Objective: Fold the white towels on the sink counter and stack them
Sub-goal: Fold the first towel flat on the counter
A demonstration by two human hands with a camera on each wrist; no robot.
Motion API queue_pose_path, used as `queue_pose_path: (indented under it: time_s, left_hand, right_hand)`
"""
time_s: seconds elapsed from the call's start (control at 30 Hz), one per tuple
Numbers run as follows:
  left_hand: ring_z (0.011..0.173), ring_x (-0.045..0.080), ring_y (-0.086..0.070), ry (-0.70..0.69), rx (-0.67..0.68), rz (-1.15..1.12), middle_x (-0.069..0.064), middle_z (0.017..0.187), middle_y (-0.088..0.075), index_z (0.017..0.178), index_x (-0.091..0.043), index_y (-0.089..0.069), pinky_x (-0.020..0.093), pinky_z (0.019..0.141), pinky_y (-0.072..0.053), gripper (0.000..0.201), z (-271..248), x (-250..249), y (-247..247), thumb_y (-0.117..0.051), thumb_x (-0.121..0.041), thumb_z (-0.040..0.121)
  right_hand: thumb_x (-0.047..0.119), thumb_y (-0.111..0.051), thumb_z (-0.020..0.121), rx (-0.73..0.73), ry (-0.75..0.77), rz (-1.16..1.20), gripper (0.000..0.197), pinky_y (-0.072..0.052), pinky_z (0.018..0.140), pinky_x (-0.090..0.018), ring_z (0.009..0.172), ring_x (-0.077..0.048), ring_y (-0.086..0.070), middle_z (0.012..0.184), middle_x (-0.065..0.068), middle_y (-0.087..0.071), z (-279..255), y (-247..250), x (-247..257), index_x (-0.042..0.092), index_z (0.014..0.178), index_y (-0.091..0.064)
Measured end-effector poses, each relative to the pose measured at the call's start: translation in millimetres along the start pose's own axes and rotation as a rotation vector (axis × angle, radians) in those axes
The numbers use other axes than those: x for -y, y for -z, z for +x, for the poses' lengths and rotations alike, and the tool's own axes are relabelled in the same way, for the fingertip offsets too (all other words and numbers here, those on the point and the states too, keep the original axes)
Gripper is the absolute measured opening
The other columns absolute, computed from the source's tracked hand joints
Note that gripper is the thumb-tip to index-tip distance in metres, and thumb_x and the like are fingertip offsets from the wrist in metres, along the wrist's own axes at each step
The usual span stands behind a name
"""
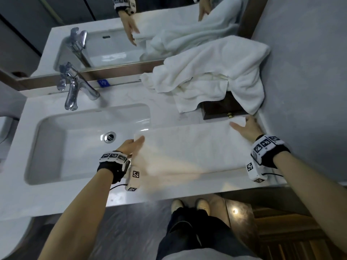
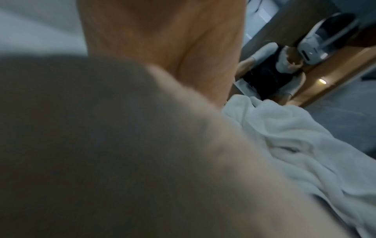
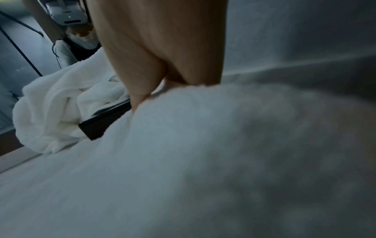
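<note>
White counter (image 1: 120,102) is stretching along the mirror (image 1: 56,14), with the basin (image 1: 78,145) sunk into its left part and the tap (image 1: 72,91) standing at the far edge. We are working a towel (image 1: 189,147) that is lying in a long strip on the near right of the counter, its left end reaching over the basin's right rim. Our left hand (image 1: 131,146) is pinching that left end, thumb on top and fingers curled under the lifted corner. Our right hand (image 1: 247,128) is lying on the right end, fingers out straight and pressing the cloth flat; the right wrist view is showing the same flat contact (image 3: 160,48). A heap (image 1: 212,76) of unfolded towels is sitting at the far right against the mirror, draping over a dark box (image 1: 219,107) just beyond our strip. The left wrist view is too blurred to say more about the fingers.
</note>
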State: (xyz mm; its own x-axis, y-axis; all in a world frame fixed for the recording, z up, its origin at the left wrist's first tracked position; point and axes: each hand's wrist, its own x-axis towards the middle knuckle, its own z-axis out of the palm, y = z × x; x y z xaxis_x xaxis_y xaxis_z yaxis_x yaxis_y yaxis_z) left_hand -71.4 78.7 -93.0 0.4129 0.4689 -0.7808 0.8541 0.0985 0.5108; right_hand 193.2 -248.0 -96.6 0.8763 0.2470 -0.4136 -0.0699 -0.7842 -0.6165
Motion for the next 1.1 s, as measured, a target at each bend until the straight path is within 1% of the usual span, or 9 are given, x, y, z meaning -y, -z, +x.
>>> queue_pose_path:
  time_s: [0.13,0.23,0.33,0.5,0.67,0.73,0.87,0.93,1.1]
  left_hand:
    - [0.129,0.025,-0.044,-0.103,-0.045,-0.076,0.006,0.144,-0.041,0.149,-0.01,-0.016,0.038,0.108,-0.035,0.078,6,-1,-4,-0.05,-0.05,0.091]
    - [0.113,0.019,-0.044,-0.205,-0.13,-0.056,0.006,0.136,-0.041,0.144,-0.004,-0.022,0.031,0.092,-0.033,0.066,2,-7,-8,-0.044,-0.044,0.095]
    - [0.127,0.02,-0.04,-0.288,-0.15,-0.129,0.009,0.145,-0.037,0.144,-0.005,-0.025,0.027,0.098,-0.03,0.063,-4,-10,-2,-0.045,-0.04,0.096]
    - [0.087,0.019,-0.057,-0.657,-0.182,-0.21,-0.001,0.093,-0.059,0.109,-0.017,-0.049,0.028,0.074,-0.047,0.013,-34,-32,21,-0.049,-0.019,0.096]
    - [0.086,-0.001,-0.055,-1.024,-0.216,-0.154,-0.007,0.096,-0.056,0.098,-0.024,-0.051,0.018,0.078,-0.045,0.023,-70,-65,40,-0.052,-0.001,0.092]
    - [0.087,-0.005,-0.055,-1.096,-0.223,-0.102,-0.008,0.098,-0.056,0.096,-0.025,-0.05,0.015,0.081,-0.047,0.032,-79,-66,42,-0.055,0.005,0.088]
    - [0.092,0.006,-0.059,-1.105,-0.275,0.251,-0.002,0.103,-0.061,0.1,-0.015,-0.054,0.01,0.086,-0.046,0.025,-82,-45,31,-0.063,0.003,0.084]
    - [0.094,0.018,-0.06,-1.026,-0.261,0.38,0.003,0.103,-0.063,0.098,-0.008,-0.059,0.025,0.09,-0.048,0.025,-79,-25,20,-0.067,0.005,0.078]
    - [0.093,0.016,-0.05,-0.862,-0.081,0.745,-0.009,0.094,-0.055,0.09,-0.02,-0.056,0.035,0.082,-0.045,0.032,-74,26,-14,-0.069,-0.001,0.068]
  right_hand:
    - [0.037,-0.066,0.085,0.02,0.089,0.054,0.059,-0.036,0.099,-0.038,0.116,-0.025,-0.046,0.126,-0.003,-0.043,0,-7,-2,0.011,0.128,-0.035]
    - [0.028,-0.064,0.088,0.11,0.105,0.181,0.05,-0.037,0.096,-0.03,0.118,-0.025,-0.051,0.129,-0.009,-0.052,-4,-8,1,0.007,0.129,-0.044]
    - [0.034,-0.063,0.088,0.087,0.075,0.19,0.053,-0.041,0.097,-0.031,0.117,-0.024,-0.054,0.131,-0.013,-0.057,-7,3,5,0.004,0.129,-0.05]
    - [0.044,-0.067,0.082,-0.025,0.161,0.118,0.053,-0.044,0.082,-0.03,0.105,-0.024,-0.059,0.12,-0.009,-0.061,-23,50,23,0.012,0.124,-0.057]
    - [0.036,-0.077,0.07,-0.244,0.406,0.096,0.022,-0.039,0.056,-0.004,0.075,-0.014,-0.058,0.082,0.002,-0.064,-53,103,48,0.033,0.085,-0.061]
    - [0.027,-0.076,0.071,-0.337,0.462,0.063,0.025,-0.041,0.059,-0.01,0.075,-0.016,-0.057,0.082,0.003,-0.063,-63,113,50,0.035,0.085,-0.057]
    - [-0.006,-0.059,0.073,-0.415,0.522,-0.139,0.022,-0.043,0.073,-0.04,0.087,-0.035,-0.057,0.094,-0.021,-0.061,-76,102,30,0.008,0.09,-0.057]
    - [-0.015,-0.051,0.07,-0.332,0.488,-0.28,0.024,-0.043,0.078,-0.046,0.09,-0.044,-0.054,0.095,-0.029,-0.056,-83,87,11,-0.001,0.089,-0.057]
    - [-0.011,-0.053,0.074,0.014,0.234,-0.485,0.027,-0.047,0.085,-0.043,0.096,-0.037,-0.056,0.103,-0.018,-0.053,-106,50,-39,0.015,0.082,-0.058]
